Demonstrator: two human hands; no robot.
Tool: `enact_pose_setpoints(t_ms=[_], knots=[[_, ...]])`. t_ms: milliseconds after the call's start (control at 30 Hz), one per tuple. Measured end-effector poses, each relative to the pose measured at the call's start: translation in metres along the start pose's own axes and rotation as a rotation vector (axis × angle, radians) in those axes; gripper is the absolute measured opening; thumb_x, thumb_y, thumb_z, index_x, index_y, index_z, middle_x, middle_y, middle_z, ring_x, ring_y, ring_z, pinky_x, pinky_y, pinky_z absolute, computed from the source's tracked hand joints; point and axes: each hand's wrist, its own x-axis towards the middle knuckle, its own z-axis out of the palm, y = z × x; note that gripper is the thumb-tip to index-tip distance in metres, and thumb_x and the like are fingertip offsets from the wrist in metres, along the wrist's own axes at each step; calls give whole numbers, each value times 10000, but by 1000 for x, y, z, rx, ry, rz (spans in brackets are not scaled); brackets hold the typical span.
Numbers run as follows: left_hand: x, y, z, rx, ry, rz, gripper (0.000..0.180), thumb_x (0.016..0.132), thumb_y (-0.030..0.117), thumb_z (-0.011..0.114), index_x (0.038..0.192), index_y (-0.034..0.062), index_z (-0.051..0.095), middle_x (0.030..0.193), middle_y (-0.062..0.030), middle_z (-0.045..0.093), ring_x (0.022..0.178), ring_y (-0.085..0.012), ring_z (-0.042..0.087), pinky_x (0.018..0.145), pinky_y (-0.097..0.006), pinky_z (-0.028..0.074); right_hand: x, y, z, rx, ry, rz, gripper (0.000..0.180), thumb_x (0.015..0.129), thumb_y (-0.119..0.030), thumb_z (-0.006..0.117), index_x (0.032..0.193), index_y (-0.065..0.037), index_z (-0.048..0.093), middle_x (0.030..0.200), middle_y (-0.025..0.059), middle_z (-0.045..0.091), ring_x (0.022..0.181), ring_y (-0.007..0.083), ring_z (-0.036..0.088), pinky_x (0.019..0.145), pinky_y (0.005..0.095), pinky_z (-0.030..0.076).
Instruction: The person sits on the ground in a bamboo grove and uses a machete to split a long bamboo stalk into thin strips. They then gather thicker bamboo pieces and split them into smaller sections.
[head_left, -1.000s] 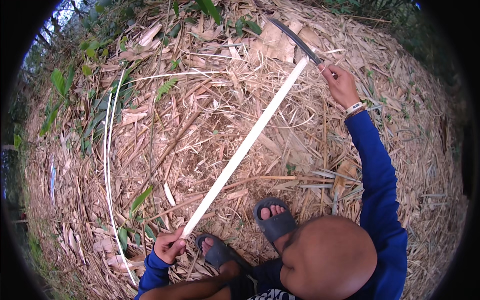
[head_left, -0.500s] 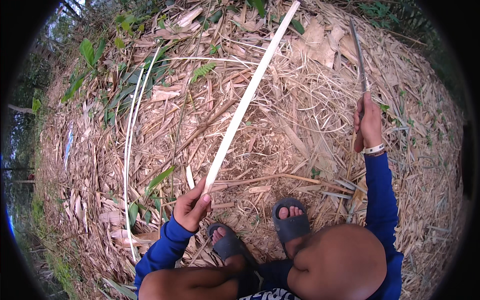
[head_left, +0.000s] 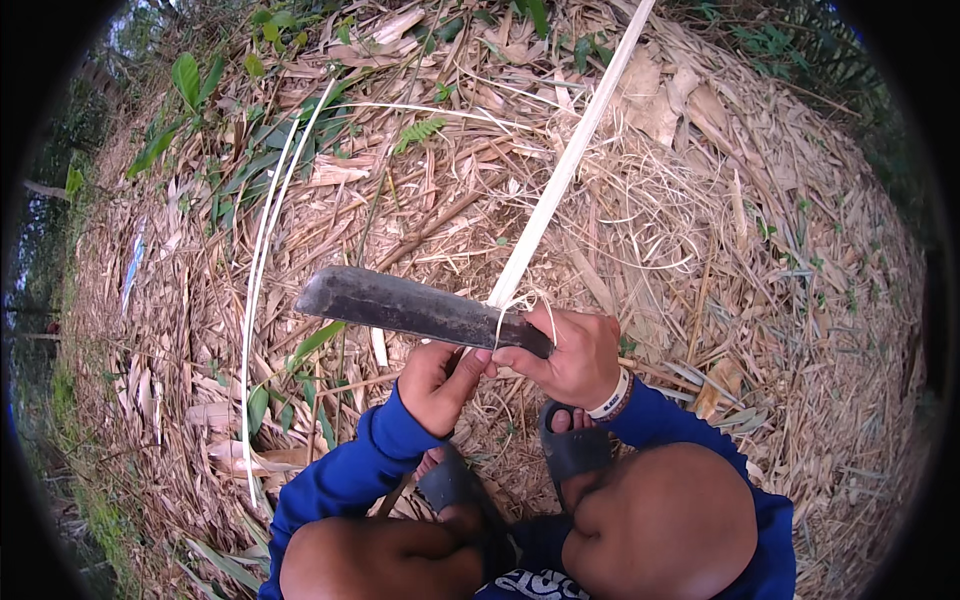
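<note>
My right hand [head_left: 585, 362] is closed around the handle end of a dark, broad-bladed machete [head_left: 395, 305]. The blade points left, lying nearly level across the near end of a long pale bamboo strip [head_left: 565, 175]. Beneath the blade, my left hand [head_left: 435, 385] pinches the strip's near end, its thumb close to my right fingers. From there the strip slants away to the far right, past the top of the view. A thin, curled pale shaving [head_left: 538, 300] loops around the machete beside my right hand. The handle is mostly hidden in my grip.
Two long thin pale strips [head_left: 265, 240] lie on the left. Dry husks and tangled shavings [head_left: 650, 200] cover the ground, with green leaves [head_left: 190, 85] at the far left. My sandalled feet [head_left: 575, 445] and bent knees [head_left: 660, 510] are close below my hands.
My right hand has brought the machete from the far right in to the strip, its blade swinging to point left. My left hand and the strip have shifted right and slightly nearer.
</note>
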Motion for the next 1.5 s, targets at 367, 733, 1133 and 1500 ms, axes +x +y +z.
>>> enact_pose_setpoints(t_ms=[367,733,1133,1500], knots=[[-9,-2,-2,92,-32,51,226,952,164,553,826,-4,635,563,-18,534,530,-72,465,491,-259,365,-5,-11,3,-96,36,0,448,744,-509,736,781,-69,659,626,68,633,550,230,640,496,308,466],[-20,7,-4,-22,-112,-69,282,967,225,549,819,-2,628,616,10,537,537,-51,463,493,-230,364,-13,1,-1,-176,80,-145,491,751,-557,705,829,-76,643,578,76,587,497,254,616,465,348,472],[-22,4,-7,-70,-147,-154,267,970,229,547,832,9,608,688,16,534,564,-36,445,505,-196,366,-11,10,-6,-195,26,-134,510,724,-576,712,836,-83,645,582,69,565,497,247,603,458,350,455],[-45,3,-23,-146,-172,-257,461,971,113,510,1418,69,408,692,17,523,529,-34,439,487,-189,363,-2,66,-51,-358,169,297,456,854,-504,635,789,-58,565,553,112,548,518,302,590,468,391,415]])
